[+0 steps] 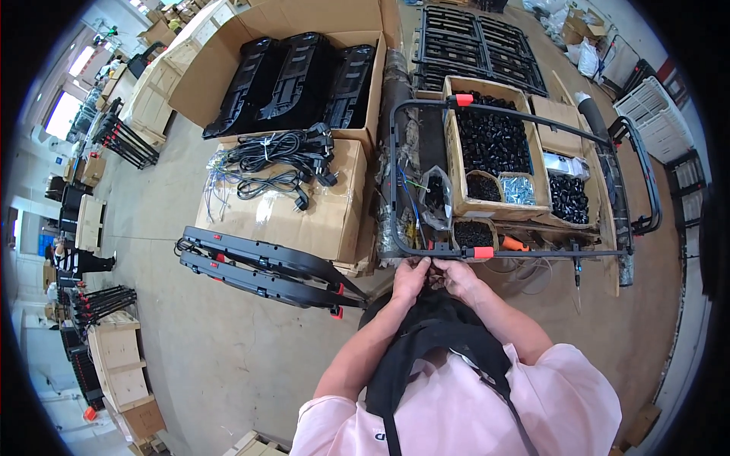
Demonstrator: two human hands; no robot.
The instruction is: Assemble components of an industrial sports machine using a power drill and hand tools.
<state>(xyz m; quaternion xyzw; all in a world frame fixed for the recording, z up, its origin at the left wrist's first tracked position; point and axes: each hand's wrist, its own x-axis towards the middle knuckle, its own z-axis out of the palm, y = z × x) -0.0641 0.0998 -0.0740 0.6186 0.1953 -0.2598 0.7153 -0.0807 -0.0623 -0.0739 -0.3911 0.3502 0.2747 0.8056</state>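
Note:
My left hand (411, 279) and my right hand (456, 278) meet at the near left corner of a black tubular frame (532, 254), just in front of my dark apron (426, 323). Fingers and thumbs of both are pinched together close to each other. Whatever lies between them is too small and covered to make out. Red clips (484, 252) sit on the frame, which lies across the workbench. Behind its near bar are a small tray of dark screws (473, 234), an orange-handled tool (515, 243) and a clear plastic bag (436, 215) of black parts.
A wooden box (487, 209) holds black plastic parts and silver screws. Left of the bench, bundled power cables (277, 156) top a cardboard box (319, 220). Two black frame pieces (262, 266) jut out at my left. A thin tool (578, 270) hangs by the near bar.

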